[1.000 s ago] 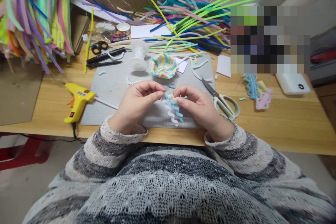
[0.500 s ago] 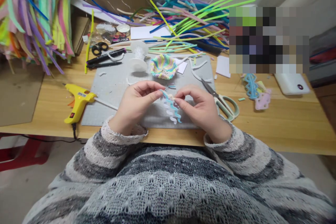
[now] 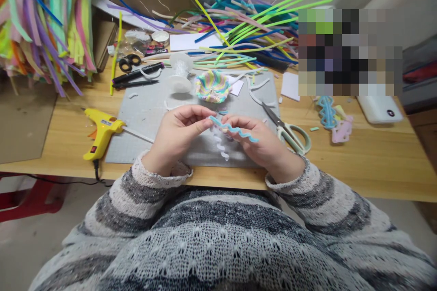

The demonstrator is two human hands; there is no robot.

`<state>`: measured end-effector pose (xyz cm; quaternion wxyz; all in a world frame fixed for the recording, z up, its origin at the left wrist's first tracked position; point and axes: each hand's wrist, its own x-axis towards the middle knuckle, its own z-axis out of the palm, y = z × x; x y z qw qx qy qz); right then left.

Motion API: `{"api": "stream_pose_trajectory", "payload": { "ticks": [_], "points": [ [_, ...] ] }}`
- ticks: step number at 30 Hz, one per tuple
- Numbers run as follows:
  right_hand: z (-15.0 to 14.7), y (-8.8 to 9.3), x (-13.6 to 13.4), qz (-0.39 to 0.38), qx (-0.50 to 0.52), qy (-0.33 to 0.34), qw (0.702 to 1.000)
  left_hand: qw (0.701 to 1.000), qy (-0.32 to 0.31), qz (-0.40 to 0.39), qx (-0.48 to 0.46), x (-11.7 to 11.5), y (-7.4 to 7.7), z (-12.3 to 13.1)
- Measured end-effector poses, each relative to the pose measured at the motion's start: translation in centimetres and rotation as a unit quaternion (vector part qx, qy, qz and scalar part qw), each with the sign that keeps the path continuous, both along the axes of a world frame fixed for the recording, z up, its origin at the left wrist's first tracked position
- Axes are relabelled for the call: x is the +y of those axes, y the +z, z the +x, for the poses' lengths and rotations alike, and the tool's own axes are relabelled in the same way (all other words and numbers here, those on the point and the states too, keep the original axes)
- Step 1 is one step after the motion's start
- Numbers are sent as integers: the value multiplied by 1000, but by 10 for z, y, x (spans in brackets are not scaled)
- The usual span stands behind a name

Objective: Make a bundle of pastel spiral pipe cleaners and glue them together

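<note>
My left hand [image 3: 179, 134] is closed, with thumb and forefinger pinching the upper ends of wavy pipe cleaners. A light blue wavy pipe cleaner [image 3: 243, 132] runs rightward from that pinch, across the front of my right hand [image 3: 268, 148]. From the same spot a white wavy pipe cleaner [image 3: 221, 147] hangs down. The fingers of my right hand are bent together at the strips; the blue one partly hides their grip. Beyond the hands, a ruffled pastel pipe-cleaner piece [image 3: 212, 86] sits on the grey cutting mat [image 3: 136, 113].
A yellow glue gun [image 3: 100, 132] lies left of the mat, green-handled scissors [image 3: 290, 132] at its right edge. Behind are a clear spool [image 3: 180, 72], black pens [image 3: 136, 75] and heaped pipe cleaners [image 3: 252, 22]. A white phone [image 3: 380, 109] and small blue pieces [image 3: 327, 111] lie at right.
The light blue wavy pipe cleaner has swung from hanging down to pointing right, over my right fingers. The white one still hangs. My left hand has hardly moved.
</note>
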<state>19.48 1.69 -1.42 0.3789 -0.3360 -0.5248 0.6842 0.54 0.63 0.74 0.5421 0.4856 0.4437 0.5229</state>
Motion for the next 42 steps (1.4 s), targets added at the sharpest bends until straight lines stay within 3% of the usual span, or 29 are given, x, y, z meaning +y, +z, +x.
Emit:
{"api": "stream_pose_trajectory", "payload": {
  "ticks": [10,18,23,28,37,42],
  "points": [
    [1,-3,0,28,-28,8,999,1000,-8,0,-1,0,0,1],
    [0,1,-2,28,-39,11,999,997,-50,-30,-41,2,-4,-4],
    [0,2,-3,-40,0,34,999,994,-72,-47,-71,3,-8,-5],
    [-2,6,-3,-92,54,34,994,996,-50,-41,-67,3,-8,-3],
    [-2,0,-3,-3,10,21,1000,996,-51,-25,-63,3,-9,-3],
    [-2,0,-3,4,6,42,999,995,-55,-44,-64,1,-6,-4]
  ]
}}
